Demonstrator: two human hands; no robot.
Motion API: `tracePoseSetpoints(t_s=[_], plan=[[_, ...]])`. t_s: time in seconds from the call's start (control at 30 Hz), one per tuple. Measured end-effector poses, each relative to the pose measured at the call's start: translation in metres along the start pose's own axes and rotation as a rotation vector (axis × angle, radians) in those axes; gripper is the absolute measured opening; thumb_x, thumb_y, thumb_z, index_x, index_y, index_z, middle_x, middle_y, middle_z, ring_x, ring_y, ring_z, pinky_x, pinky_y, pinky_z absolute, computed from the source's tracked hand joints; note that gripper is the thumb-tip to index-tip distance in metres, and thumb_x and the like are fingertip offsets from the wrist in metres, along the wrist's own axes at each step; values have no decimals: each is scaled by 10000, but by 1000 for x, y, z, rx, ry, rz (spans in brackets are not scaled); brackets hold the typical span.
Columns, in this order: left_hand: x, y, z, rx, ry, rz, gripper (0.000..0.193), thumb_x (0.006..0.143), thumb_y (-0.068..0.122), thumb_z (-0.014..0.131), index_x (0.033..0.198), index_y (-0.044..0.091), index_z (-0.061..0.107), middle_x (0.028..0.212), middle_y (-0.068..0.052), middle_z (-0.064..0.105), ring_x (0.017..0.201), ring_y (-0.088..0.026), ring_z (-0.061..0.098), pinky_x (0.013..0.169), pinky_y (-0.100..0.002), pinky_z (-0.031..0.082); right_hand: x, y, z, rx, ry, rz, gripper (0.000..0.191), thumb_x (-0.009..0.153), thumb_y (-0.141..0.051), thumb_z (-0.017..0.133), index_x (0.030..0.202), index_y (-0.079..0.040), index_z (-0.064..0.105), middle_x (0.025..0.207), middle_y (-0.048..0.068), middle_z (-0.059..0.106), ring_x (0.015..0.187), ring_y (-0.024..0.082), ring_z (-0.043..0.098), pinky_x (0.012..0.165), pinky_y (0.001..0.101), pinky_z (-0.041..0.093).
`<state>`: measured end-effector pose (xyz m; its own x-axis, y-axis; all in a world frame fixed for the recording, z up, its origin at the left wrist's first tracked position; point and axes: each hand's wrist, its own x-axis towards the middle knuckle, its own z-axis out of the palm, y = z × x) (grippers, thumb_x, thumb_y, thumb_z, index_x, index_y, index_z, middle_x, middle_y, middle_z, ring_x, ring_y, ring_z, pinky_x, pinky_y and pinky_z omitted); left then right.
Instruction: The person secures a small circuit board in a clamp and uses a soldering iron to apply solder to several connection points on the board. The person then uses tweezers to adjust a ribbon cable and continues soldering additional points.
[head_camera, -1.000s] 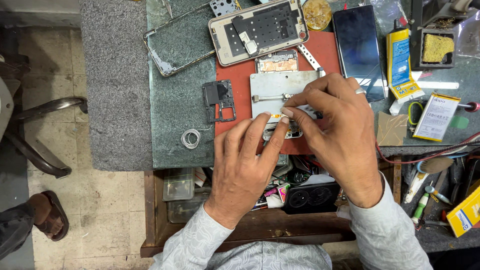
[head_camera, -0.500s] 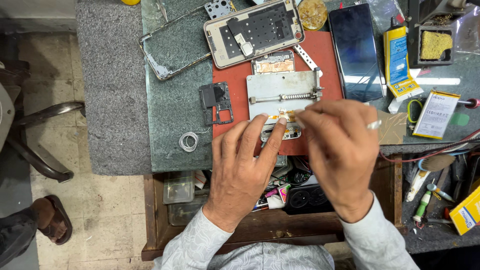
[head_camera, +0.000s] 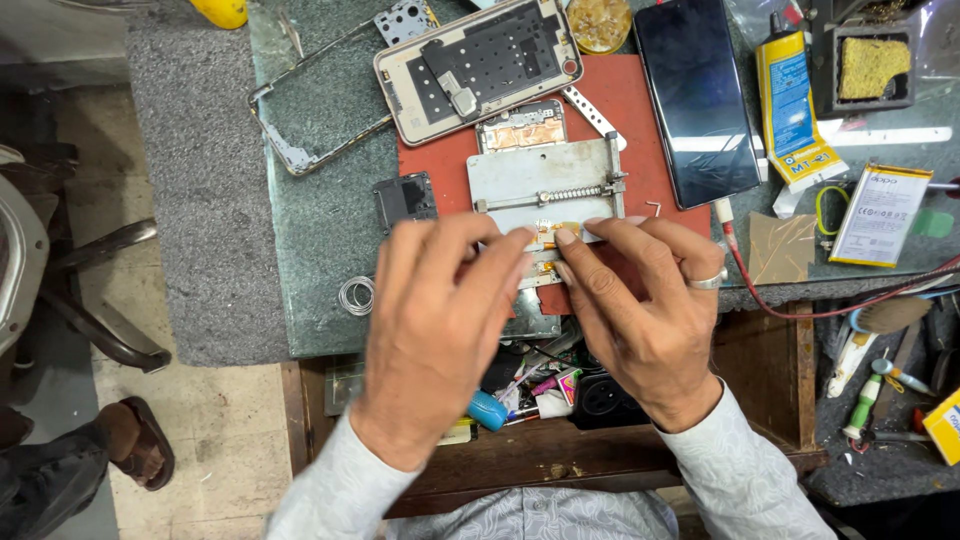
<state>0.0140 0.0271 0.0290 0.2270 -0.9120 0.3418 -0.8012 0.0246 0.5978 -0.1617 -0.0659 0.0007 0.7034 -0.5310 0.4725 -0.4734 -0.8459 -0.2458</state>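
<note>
Nearest the camera, an open wooden drawer (head_camera: 760, 400) under the table edge holds a jumble of small tools, among them a blue-handled one (head_camera: 488, 410). Above it, both hands meet at the front of a red work mat (head_camera: 640, 105). The left hand (head_camera: 435, 330) lies palm down with fingers stretched forward, its fingertips pressing on a small circuit board (head_camera: 548, 240) with gold-coloured parts; it grips nothing. The right hand (head_camera: 640, 305), with a silver ring (head_camera: 707, 281) on 1 finger, has its thumb and forefinger pinched on the same board from the other side. The board sits at the near edge of a grey metal board-holding fixture (head_camera: 545, 180) with a spring rail across it, in the middle of the mat.

Left of the hands, a small coil of solder wire (head_camera: 355, 295) lies on the dark green table (head_camera: 320, 230), and a black square part (head_camera: 405, 200) rests just beside the mat. A red cable (head_camera: 800, 305) trails off to the right.

Farther back lie an opened phone body (head_camera: 480, 65), a bare phone frame (head_camera: 300, 105), a dark phone screen (head_camera: 697, 100), a yellow-and-blue glue tube (head_camera: 795, 100) and a flat white battery (head_camera: 880, 215).
</note>
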Motion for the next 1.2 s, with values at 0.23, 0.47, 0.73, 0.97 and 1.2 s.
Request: tracePoseSetpoints(t_s=[0.23, 0.47, 0.73, 0.97, 1.2], plan=[[37, -10, -7, -85, -99, 57, 167, 910, 77, 756, 1063, 17, 730, 970, -83, 577, 927, -274, 521, 826, -389, 485, 0, 2, 3, 17, 22, -22, 371, 878, -77, 874, 1234, -89, 774, 1225, 69, 672, 1108, 276, 557, 971, 372, 462], [42, -11, -4, -25, -163, 100, 193, 900, 97, 747, 1079, 25, 733, 996, -71, 579, 933, -271, 520, 851, -390, 492, -2, 4, 5, 31, 23, -12, 366, 870, -77, 885, 1221, -93, 782, 1211, 63, 676, 1086, 272, 558, 951, 368, 469], [42, -10, -4, -26, -171, 87, 174, 907, 87, 745, 1066, 21, 724, 999, -73, 574, 942, -271, 523, 856, -393, 491, -4, 4, 5, 39, 20, 2, 359, 874, -85, 892, 1217, -103, 785, 1208, 51, 678, 1092, 267, 558, 958, 363, 469], [41, -8, -3, -33, -140, 56, 144, 907, 81, 750, 1038, 28, 719, 982, -73, 576, 923, -270, 518, 835, -397, 487, -4, 4, 5, 37, 21, 5, 365, 869, -90, 892, 1219, -107, 787, 1212, 51, 678, 1106, 274, 552, 962, 364, 469], [41, -4, -2, -40, -144, 14, 126, 913, 94, 754, 1012, 21, 727, 948, -72, 578, 890, -259, 514, 806, -396, 481, -4, 4, 4, 45, 8, 10, 373, 859, -97, 891, 1218, -107, 789, 1212, 55, 677, 1106, 273, 553, 963, 369, 464]])
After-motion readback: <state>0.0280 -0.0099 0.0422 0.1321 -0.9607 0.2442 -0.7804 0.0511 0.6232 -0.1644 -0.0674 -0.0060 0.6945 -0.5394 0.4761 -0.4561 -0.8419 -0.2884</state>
